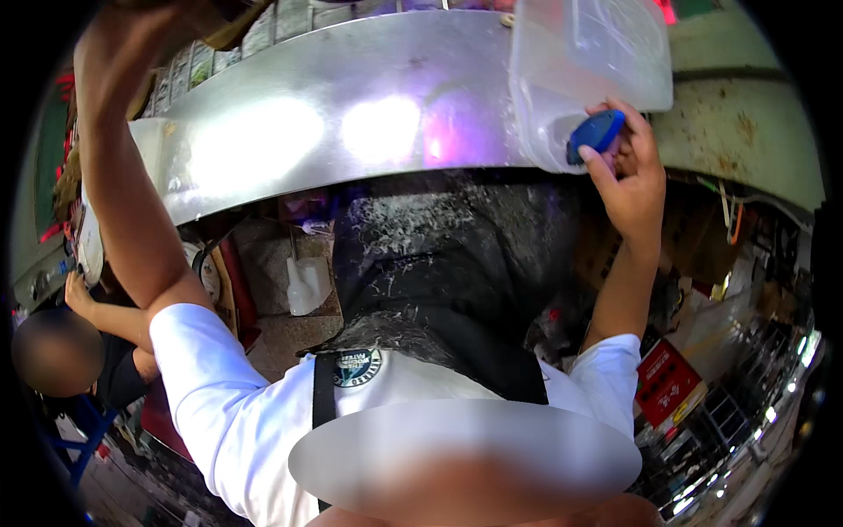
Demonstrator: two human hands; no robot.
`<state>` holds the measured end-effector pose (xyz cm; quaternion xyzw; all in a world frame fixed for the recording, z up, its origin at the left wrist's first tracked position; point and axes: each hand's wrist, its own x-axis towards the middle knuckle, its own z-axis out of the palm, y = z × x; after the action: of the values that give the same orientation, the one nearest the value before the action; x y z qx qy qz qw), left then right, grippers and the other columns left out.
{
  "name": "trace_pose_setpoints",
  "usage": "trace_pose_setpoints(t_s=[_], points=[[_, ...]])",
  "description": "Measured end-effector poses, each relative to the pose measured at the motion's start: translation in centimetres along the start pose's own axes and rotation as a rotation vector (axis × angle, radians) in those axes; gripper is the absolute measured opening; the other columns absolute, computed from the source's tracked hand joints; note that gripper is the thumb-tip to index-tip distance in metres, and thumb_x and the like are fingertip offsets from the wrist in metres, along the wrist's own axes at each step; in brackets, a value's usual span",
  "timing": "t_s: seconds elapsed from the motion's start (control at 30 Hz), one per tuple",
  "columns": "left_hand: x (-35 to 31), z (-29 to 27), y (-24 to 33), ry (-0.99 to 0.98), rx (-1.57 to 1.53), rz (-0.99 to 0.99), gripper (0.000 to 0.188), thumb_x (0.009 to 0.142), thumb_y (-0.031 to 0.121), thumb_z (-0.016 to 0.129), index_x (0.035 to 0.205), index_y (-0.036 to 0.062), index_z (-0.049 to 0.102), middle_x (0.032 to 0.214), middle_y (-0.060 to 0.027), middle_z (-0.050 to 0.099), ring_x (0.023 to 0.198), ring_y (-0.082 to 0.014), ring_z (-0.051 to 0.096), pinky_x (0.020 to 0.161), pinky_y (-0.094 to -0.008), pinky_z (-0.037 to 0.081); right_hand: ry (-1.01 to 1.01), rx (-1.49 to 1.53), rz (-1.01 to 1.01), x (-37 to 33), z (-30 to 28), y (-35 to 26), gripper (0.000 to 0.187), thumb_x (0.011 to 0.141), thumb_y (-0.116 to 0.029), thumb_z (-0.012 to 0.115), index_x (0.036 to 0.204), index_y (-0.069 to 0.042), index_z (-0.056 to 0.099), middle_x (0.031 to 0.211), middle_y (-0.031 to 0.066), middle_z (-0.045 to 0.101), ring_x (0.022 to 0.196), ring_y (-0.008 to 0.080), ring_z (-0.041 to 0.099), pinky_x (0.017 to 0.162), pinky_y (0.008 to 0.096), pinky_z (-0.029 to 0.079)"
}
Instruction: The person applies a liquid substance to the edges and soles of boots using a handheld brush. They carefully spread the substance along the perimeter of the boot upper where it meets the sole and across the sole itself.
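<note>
My right hand (pixel 628 158) grips a small blue rounded plastic tool (pixel 597 132) whose exact kind I cannot make out. It is held over the near right corner of a translucent plastic tub (pixel 531 97), which stands on a shiny metal counter (pixel 351 83). My left arm reaches far forward past the counter's left end. At the top edge my left hand (pixel 162 22) is dim and partly cut off, so its fingers do not show. Close to it is a brown and yellowish thing (pixel 233 28), also cut off.
A metal grating (pixel 294 19) runs behind the counter. A dark, wet-streaked apron (pixel 439 246) covers my front. Below the counter hangs a white plastic bottle-like container (pixel 307 285). Another person (pixel 114 356) sits at the left. A red box (pixel 667 382) and clutter lie at the right.
</note>
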<state>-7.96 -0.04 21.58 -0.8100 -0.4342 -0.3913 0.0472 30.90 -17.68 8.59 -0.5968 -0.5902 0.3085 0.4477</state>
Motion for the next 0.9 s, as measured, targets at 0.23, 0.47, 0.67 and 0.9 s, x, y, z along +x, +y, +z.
trace_pose_setpoints(t_s=[0.23, 0.47, 0.67, 0.9], points=[[-10.7, 5.2, 0.2, -0.236, -0.338, -0.106, 0.073, 0.063, 0.027, 0.1, 0.121, -0.0002, 0.066, 0.114, -0.0097, 0.071, 0.11, -0.0228, 0.066, 0.101, -0.0391, 0.05, 0.178, -0.004, 0.189, -0.8, -0.3, -0.3, 0.037, 0.082, -0.014, 0.088, 0.104, -0.002, 0.061, 0.082, 0.0033, 0.069, 0.065, 0.0077, 0.065, 0.059, 0.0231, 0.053], [-13.7, 9.0, -0.1, -0.275, -0.511, -0.157, 0.093, 0.063, 0.035, 0.099, 0.139, 0.0044, 0.055, 0.134, -0.0114, 0.062, 0.128, -0.0298, 0.056, 0.114, -0.0471, 0.04, 0.335, -0.263, 0.143, -2.0, 2.3, -1.1, 0.031, 0.088, -0.023, 0.084, 0.093, 0.001, 0.066, 0.072, 0.0087, 0.073, 0.063, 0.011, 0.071, 0.057, 0.0253, 0.057], [-13.2, 8.9, -0.3, -0.216, -0.448, -0.114, 0.087, 0.064, 0.038, 0.097, 0.136, 0.0061, 0.06, 0.134, -0.0109, 0.063, 0.128, -0.03, 0.057, 0.113, -0.047, 0.041, 0.232, 0.182, 0.13, -1.7, 2.0, -0.1, 0.018, 0.092, -0.006, 0.077, 0.104, 0.004, 0.069, 0.083, 0.008, 0.072, 0.071, 0.0125, 0.071, 0.066, 0.0243, 0.058], [-13.8, 7.0, -0.1, -0.39, -0.046, 0.057, 0.071, 0.071, 0.033, 0.093, 0.131, 0.0068, 0.065, 0.133, -0.0106, 0.065, 0.122, -0.0274, 0.061, 0.107, -0.0435, 0.046, 0.187, 0.103, 0.296, -2.9, 0.6, -1.3, 0.027, 0.091, -0.004, 0.077, 0.113, 0.007, 0.067, 0.085, 0.0102, 0.073, 0.07, 0.0117, 0.07, 0.063, 0.0247, 0.057]])
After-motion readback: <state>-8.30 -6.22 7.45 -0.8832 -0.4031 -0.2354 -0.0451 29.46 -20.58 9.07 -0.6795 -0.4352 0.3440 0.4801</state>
